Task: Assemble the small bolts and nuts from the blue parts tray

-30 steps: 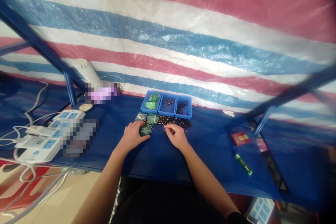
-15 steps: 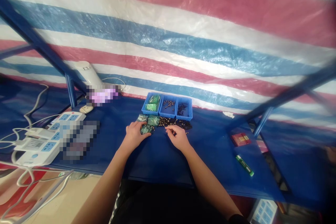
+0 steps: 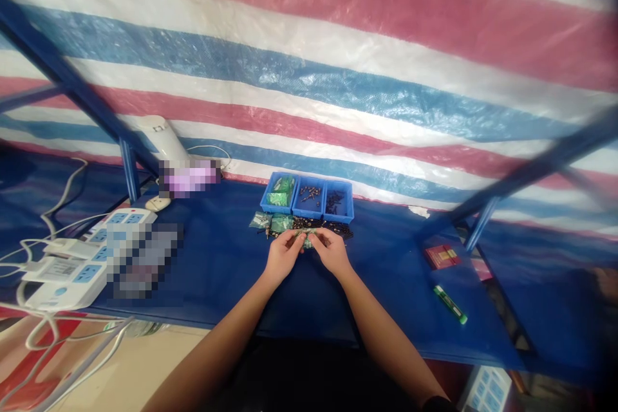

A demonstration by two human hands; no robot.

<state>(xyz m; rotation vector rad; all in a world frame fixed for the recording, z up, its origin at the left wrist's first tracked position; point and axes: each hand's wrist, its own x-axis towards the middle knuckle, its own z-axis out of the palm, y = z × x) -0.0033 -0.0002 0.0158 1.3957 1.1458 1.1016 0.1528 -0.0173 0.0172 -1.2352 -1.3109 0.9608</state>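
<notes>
My left hand [image 3: 284,253] and my right hand [image 3: 330,251] meet over the blue table, fingers pinched on a small green plastic bag [image 3: 308,241] between them. Its contents are too small to make out. Just beyond my hands lie more small bags [image 3: 281,223] and a heap of dark screws [image 3: 340,229], partly covered by my fingers. Behind these stand three joined blue bins: the left bin [image 3: 277,209] holds green bags, the middle bin [image 3: 308,213] brass-coloured screws, the right bin [image 3: 346,214] dark screws.
White power strips [image 3: 89,264] with plugs and cables lie at the left. A white cylinder [image 3: 167,138] leans at the back. On the right are a dark red box [image 3: 441,257] and a green tube [image 3: 450,304]. Blue frame bars [image 3: 526,170] slant up on both sides before a striped sheet.
My left hand has moved right from the bags, bringing a green bag to my right hand. Both hands now pinch it together in front of the screw heap.
</notes>
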